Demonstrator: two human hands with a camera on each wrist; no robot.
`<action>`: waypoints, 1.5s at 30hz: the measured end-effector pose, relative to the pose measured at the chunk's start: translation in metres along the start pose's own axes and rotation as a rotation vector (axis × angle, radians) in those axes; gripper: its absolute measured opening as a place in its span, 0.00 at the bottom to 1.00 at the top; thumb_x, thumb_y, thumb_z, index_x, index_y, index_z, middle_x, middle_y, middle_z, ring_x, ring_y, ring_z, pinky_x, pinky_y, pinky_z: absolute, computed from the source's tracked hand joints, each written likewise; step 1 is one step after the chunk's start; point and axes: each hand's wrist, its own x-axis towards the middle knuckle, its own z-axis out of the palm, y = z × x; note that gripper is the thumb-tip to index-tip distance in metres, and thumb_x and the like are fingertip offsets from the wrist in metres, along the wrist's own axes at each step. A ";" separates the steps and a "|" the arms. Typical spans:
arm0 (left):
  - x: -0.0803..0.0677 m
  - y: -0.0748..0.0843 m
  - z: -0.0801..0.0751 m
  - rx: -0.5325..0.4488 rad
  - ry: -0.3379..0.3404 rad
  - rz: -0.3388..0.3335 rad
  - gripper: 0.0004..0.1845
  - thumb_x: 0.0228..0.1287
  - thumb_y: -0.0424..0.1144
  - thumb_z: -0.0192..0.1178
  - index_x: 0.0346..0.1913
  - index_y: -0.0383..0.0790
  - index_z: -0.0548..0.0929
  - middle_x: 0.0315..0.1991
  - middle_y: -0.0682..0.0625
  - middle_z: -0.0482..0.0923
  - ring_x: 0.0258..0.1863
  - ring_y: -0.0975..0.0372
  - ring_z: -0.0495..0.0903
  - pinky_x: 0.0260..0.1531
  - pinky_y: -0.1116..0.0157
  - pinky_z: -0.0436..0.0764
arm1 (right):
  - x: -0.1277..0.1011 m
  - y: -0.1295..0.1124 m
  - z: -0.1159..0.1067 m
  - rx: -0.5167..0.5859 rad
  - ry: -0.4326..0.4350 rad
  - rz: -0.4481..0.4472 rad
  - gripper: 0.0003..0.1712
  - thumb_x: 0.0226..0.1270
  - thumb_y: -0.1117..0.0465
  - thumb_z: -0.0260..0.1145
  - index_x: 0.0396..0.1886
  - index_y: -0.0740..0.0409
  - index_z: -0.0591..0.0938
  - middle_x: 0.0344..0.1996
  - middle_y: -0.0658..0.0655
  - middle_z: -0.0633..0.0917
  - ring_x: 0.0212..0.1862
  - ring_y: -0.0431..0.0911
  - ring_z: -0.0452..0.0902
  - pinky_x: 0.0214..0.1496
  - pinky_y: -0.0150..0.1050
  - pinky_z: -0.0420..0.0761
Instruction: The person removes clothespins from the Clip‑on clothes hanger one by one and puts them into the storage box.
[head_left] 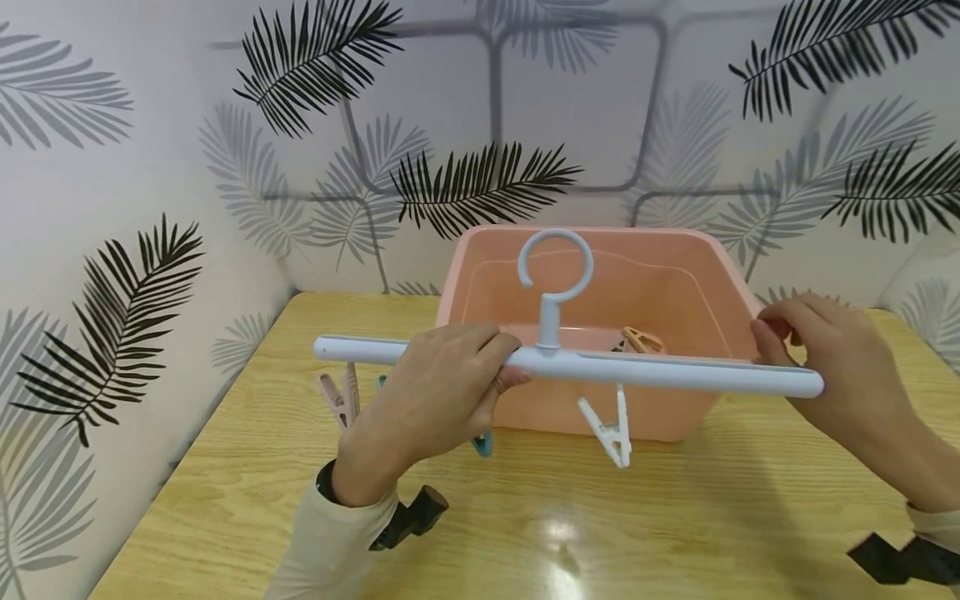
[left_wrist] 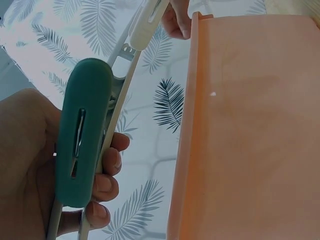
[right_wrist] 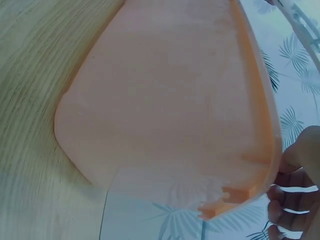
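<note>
The left hand (head_left: pixel 431 400) is curled round the pale blue bar of a clip hanger (head_left: pixel 570 364), fingers wrapped over the top just left of the hook stem, holding it level above the wooden table (head_left: pixel 247 483) and in front of a pink basin (head_left: pixel 675 292). From the left wrist view, the fingertips (left_wrist: pixel 107 182) press against the bar beside a teal clip (left_wrist: pixel 82 135). The right hand (head_left: pixel 832 367) sits at the bar's far right end by the basin's corner, fingers bent; whether it grips the bar or the basin rim, I cannot tell. A white clip (head_left: pixel 611 427) and a pink clip (head_left: pixel 341 396) hang below the bar, and an orange clip (head_left: pixel 641 340) lies inside the basin
</note>
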 end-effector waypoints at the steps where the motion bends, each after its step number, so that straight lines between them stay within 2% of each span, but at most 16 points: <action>1: 0.000 0.000 0.000 0.001 -0.001 0.000 0.10 0.66 0.43 0.62 0.32 0.40 0.78 0.22 0.55 0.67 0.20 0.66 0.64 0.19 0.71 0.66 | -0.004 0.001 -0.003 -0.012 -0.035 0.042 0.10 0.70 0.62 0.58 0.31 0.64 0.78 0.21 0.55 0.74 0.23 0.47 0.65 0.22 0.41 0.64; 3: 0.001 0.000 0.000 -0.004 -0.002 -0.001 0.10 0.66 0.43 0.62 0.33 0.40 0.78 0.22 0.55 0.67 0.19 0.66 0.65 0.19 0.71 0.66 | -0.011 0.001 -0.009 -0.026 -0.081 0.118 0.06 0.67 0.64 0.62 0.31 0.61 0.78 0.20 0.53 0.73 0.21 0.43 0.63 0.19 0.38 0.62; 7: 0.003 0.000 -0.001 0.000 -0.001 0.001 0.10 0.67 0.43 0.62 0.34 0.39 0.79 0.23 0.55 0.68 0.19 0.66 0.65 0.18 0.70 0.67 | -0.022 -0.004 -0.020 -0.059 -0.129 0.198 0.05 0.64 0.65 0.64 0.30 0.61 0.78 0.16 0.51 0.72 0.17 0.41 0.60 0.17 0.36 0.59; 11: 0.004 0.000 -0.001 0.000 0.003 0.002 0.10 0.67 0.44 0.61 0.35 0.39 0.80 0.24 0.54 0.69 0.19 0.66 0.66 0.19 0.70 0.67 | -0.035 -0.012 -0.025 -0.050 -0.161 0.224 0.14 0.65 0.64 0.63 0.20 0.57 0.73 0.10 0.47 0.66 0.14 0.38 0.55 0.16 0.34 0.55; 14: 0.004 0.000 -0.001 -0.010 0.008 -0.001 0.11 0.66 0.44 0.62 0.35 0.39 0.80 0.24 0.54 0.70 0.20 0.66 0.66 0.20 0.70 0.68 | -0.045 -0.021 -0.021 -0.007 -0.180 0.201 0.18 0.67 0.62 0.63 0.17 0.51 0.70 0.10 0.43 0.61 0.13 0.34 0.51 0.16 0.32 0.52; 18: 0.004 0.000 0.000 -0.009 0.018 0.002 0.11 0.66 0.44 0.62 0.35 0.39 0.80 0.25 0.54 0.70 0.20 0.66 0.67 0.20 0.70 0.68 | -0.054 -0.036 -0.012 0.137 -0.172 0.122 0.13 0.64 0.67 0.66 0.22 0.49 0.76 0.13 0.39 0.64 0.14 0.29 0.55 0.15 0.28 0.57; 21: 0.003 0.001 0.000 -0.005 0.020 0.004 0.10 0.66 0.43 0.62 0.35 0.39 0.80 0.25 0.54 0.71 0.20 0.66 0.67 0.20 0.70 0.68 | -0.056 -0.052 -0.004 0.303 -0.162 0.096 0.13 0.62 0.72 0.65 0.27 0.48 0.80 0.16 0.36 0.70 0.17 0.28 0.64 0.18 0.23 0.64; 25: 0.003 0.001 0.000 -0.009 0.017 0.002 0.10 0.67 0.43 0.62 0.35 0.39 0.80 0.25 0.54 0.71 0.21 0.66 0.67 0.20 0.71 0.68 | -0.056 -0.073 0.008 0.565 -0.150 0.113 0.15 0.69 0.75 0.55 0.37 0.53 0.83 0.24 0.40 0.79 0.23 0.33 0.74 0.22 0.25 0.71; 29: 0.003 0.002 0.001 -0.010 0.012 0.003 0.10 0.67 0.43 0.61 0.35 0.39 0.80 0.24 0.54 0.70 0.21 0.66 0.66 0.20 0.71 0.67 | -0.054 -0.089 0.019 0.797 -0.149 0.099 0.20 0.74 0.77 0.43 0.45 0.61 0.81 0.29 0.47 0.83 0.28 0.38 0.78 0.27 0.29 0.75; 33: 0.002 0.002 0.002 0.001 0.008 0.005 0.10 0.67 0.43 0.61 0.34 0.39 0.80 0.24 0.55 0.70 0.21 0.66 0.66 0.20 0.71 0.67 | -0.048 -0.102 0.025 0.872 -0.185 0.096 0.19 0.73 0.77 0.44 0.52 0.63 0.79 0.32 0.49 0.84 0.30 0.39 0.79 0.30 0.31 0.78; 38: 0.002 0.003 0.002 0.003 0.004 0.008 0.10 0.67 0.43 0.61 0.34 0.39 0.79 0.24 0.55 0.70 0.21 0.66 0.67 0.20 0.71 0.68 | -0.040 -0.113 0.028 0.951 -0.204 0.123 0.18 0.72 0.77 0.48 0.55 0.63 0.78 0.31 0.50 0.83 0.29 0.40 0.80 0.29 0.35 0.80; 45: 0.003 0.004 0.002 -0.007 0.007 0.004 0.10 0.67 0.43 0.61 0.33 0.39 0.79 0.24 0.54 0.71 0.22 0.65 0.68 0.20 0.70 0.70 | -0.034 -0.120 0.033 1.086 -0.203 0.138 0.16 0.71 0.79 0.49 0.49 0.65 0.79 0.32 0.54 0.84 0.29 0.44 0.83 0.30 0.39 0.82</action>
